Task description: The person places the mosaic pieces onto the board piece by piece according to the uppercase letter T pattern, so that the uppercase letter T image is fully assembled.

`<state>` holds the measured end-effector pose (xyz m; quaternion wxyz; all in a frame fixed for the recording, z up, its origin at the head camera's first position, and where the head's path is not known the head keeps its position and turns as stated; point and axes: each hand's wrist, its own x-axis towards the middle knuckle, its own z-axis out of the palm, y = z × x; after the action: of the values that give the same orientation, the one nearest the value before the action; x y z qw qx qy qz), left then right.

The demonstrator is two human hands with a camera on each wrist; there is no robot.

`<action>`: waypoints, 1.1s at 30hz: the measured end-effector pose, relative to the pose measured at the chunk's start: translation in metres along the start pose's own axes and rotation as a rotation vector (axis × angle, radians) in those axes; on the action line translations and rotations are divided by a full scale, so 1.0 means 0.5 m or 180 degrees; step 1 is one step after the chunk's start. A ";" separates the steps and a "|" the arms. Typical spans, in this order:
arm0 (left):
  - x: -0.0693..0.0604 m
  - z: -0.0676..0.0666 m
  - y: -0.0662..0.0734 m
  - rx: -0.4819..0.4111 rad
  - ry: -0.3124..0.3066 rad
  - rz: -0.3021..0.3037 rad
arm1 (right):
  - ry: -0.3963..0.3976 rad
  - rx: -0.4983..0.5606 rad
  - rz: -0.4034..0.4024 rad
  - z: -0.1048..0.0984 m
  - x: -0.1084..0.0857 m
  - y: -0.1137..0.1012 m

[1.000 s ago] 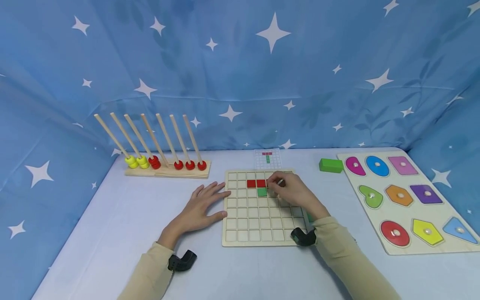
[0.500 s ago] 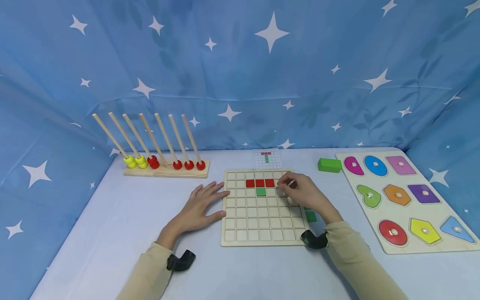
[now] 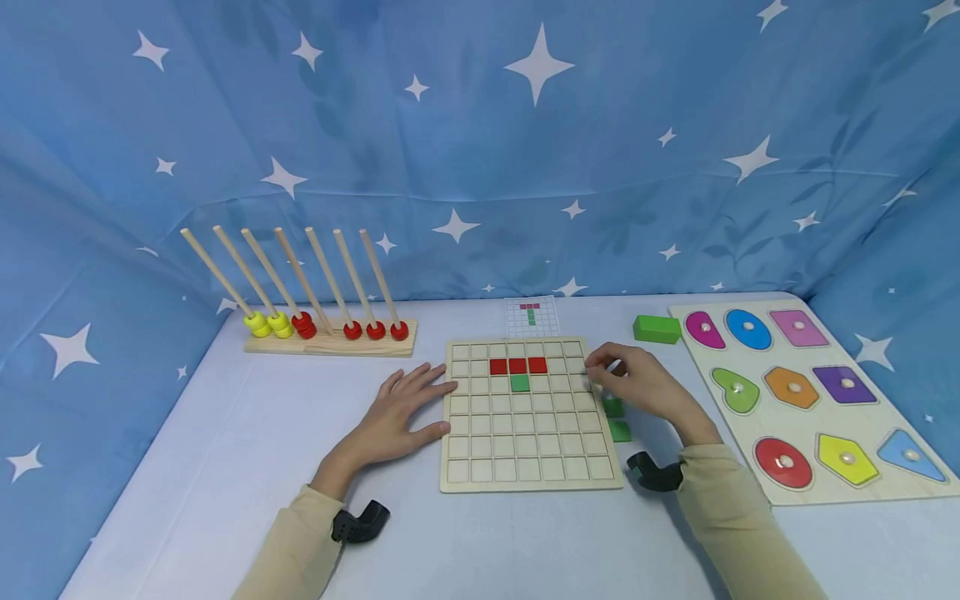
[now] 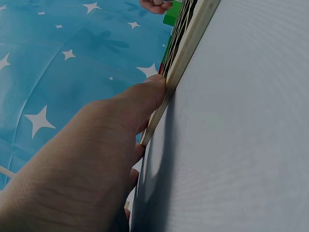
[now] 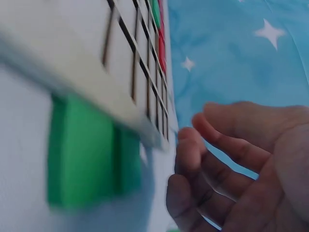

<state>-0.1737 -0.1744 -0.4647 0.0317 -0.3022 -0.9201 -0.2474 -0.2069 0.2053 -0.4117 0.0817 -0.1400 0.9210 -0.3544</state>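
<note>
My left hand [image 3: 397, 421] lies spread at the left edge of a wooden grid board [image 3: 480, 446], its fingertips touching that edge; the left wrist view shows the thumb [image 4: 145, 94] against the board's side. Three red squares [image 3: 517, 366] sit in a row on the grid, with a green square [image 3: 520, 383] directly below the middle one. My right hand [image 3: 648, 383] hovers at the board's upper right edge. Its fingers are loosely bent and hold nothing in the right wrist view. Two green blocks [image 3: 619, 431] lie along the board's right edge, partly behind that hand in the head view.
Behind the board lies a pattern card [image 3: 543, 321] with a T shape. A green block [image 3: 657, 329] stands to its right. A shape puzzle board [image 3: 750, 429] takes up the right side. A bead rack [image 3: 337, 344] with upright pegs stands back left, before a star-patterned curtain [image 3: 465, 150].
My right hand has moved right, away from the third red square, which now shows fully in the grid. The green blocks beside the board have come into view. My left hand has stayed put.
</note>
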 end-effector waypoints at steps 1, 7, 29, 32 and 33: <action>0.000 0.000 0.000 0.0001 0.0004 0.0003 | -0.0030 -0.0029 0.0020 -0.006 -0.002 0.006; 0.001 -0.002 0.003 -0.0003 -0.0017 -0.0024 | -0.0412 -0.0116 0.0028 -0.037 -0.016 0.029; 0.000 0.002 -0.001 0.0001 -0.0025 -0.0028 | -0.0362 -0.0059 0.0127 -0.033 -0.018 0.045; 0.000 0.002 -0.002 -0.0004 -0.0032 -0.0029 | -0.0224 -0.0006 0.0108 -0.030 -0.014 0.050; 0.000 0.002 -0.002 -0.0007 -0.0034 -0.0028 | -0.0180 0.0014 0.0108 -0.029 -0.013 0.051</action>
<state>-0.1742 -0.1744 -0.4661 0.0253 -0.2995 -0.9213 -0.2469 -0.2094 0.2346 -0.4176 0.1140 -0.1342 0.9197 -0.3508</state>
